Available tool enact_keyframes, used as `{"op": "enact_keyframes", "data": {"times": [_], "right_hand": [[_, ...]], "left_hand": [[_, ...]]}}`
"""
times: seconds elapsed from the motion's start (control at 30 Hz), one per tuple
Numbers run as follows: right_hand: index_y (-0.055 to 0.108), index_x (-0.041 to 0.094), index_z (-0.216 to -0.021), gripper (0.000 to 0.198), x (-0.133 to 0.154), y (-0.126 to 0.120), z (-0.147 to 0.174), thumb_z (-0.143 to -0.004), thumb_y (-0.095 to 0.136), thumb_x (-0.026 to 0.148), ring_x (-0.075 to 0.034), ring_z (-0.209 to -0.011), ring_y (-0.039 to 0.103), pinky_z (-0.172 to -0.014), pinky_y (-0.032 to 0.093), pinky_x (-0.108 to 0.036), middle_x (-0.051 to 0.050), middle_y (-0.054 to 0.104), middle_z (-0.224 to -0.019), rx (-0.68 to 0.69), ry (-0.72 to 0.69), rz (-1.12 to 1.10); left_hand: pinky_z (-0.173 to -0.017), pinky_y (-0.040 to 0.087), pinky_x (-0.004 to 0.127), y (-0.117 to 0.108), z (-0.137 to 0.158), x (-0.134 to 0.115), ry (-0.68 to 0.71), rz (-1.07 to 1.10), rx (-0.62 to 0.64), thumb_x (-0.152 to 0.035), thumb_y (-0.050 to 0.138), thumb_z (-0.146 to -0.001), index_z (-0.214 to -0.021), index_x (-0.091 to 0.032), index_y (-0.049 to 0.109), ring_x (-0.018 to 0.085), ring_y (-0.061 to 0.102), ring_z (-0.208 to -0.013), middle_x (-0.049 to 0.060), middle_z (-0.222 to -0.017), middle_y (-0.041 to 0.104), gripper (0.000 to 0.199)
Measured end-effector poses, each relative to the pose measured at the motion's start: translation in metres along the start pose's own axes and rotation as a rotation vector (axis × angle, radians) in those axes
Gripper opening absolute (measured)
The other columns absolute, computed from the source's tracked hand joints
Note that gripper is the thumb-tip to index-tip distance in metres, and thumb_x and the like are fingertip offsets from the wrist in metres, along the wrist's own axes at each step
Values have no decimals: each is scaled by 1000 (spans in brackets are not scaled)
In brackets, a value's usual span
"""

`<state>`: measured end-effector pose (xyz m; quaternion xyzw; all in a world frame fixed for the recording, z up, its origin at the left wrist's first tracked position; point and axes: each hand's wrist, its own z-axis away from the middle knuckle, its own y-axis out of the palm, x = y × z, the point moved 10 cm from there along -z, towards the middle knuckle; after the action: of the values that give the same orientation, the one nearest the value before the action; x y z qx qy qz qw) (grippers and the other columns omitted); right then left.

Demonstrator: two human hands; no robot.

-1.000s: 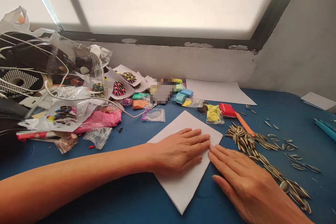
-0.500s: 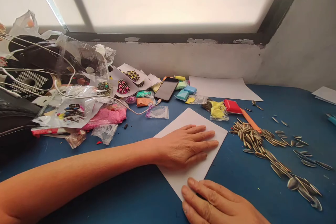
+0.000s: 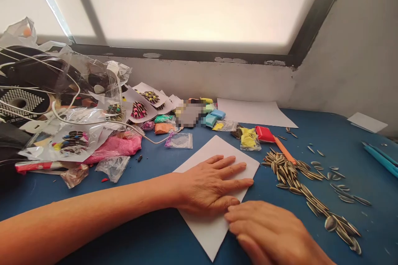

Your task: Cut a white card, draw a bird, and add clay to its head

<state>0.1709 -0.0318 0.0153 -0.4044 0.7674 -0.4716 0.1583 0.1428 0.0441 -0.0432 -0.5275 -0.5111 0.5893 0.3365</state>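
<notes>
A white sheet of paper (image 3: 211, 236) lies turned cornerwise on the blue table, its near corner pointing at me. My left hand (image 3: 211, 182) rests flat across its middle, palm down with fingers spread. Just right of the left thumb, my right hand (image 3: 267, 227) touches the paper's right edge with its fingertips. Its fingers are bent and pressed together, and the thumb is tucked lower down. Nothing shows in its grip. To the right of both hands lies a pile of striped sunflower seeds (image 3: 286, 174).
An orange stick (image 3: 284, 150) lies at the seed pile beside a red packet (image 3: 265, 134). Small packets of coloured clay (image 3: 248, 137) line the back. Plastic bags, a white cable (image 3: 102, 114) and seed-covered paper pieces (image 3: 139, 109) crowd the left. A blue tool (image 3: 381, 159) lies far right.
My right hand has moved up along the paper's edge from the near corner, and its fingers are more bent. My left hand stays flat on the paper. The view has shifted slightly right.
</notes>
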Motion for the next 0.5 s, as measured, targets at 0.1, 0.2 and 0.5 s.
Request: {"op": "enact_keyframes", "data": {"times": [0.1,0.2,0.5], "right_hand": [[75,14,-100,27,-15,-15,3,-94,49,16,-16,-97,74,-90,57,-23,-9,79,-102,-87,81,222],[74,9,-110,38,-23,0,11,-97,42,23,-24,-98,75,-82,62,-34,-13,76,-111,14,52,461],[72,9,-117,52,-79,6,20,-101,34,40,-34,-113,67,-89,57,-52,-15,72,-120,126,100,703]], "left_hand": [[-122,16,50,-3,1,0,-6,30,-34,-52,31,-101,-151,-18,36,31,17,-150,11,-160,26,61],[-124,14,45,-3,3,0,-21,62,-23,-55,35,-99,-152,-6,30,29,17,-150,17,-160,24,72],[-124,12,44,-5,3,-2,-21,45,-23,-55,35,-99,-154,-7,26,28,14,-151,17,-161,20,74]]}}
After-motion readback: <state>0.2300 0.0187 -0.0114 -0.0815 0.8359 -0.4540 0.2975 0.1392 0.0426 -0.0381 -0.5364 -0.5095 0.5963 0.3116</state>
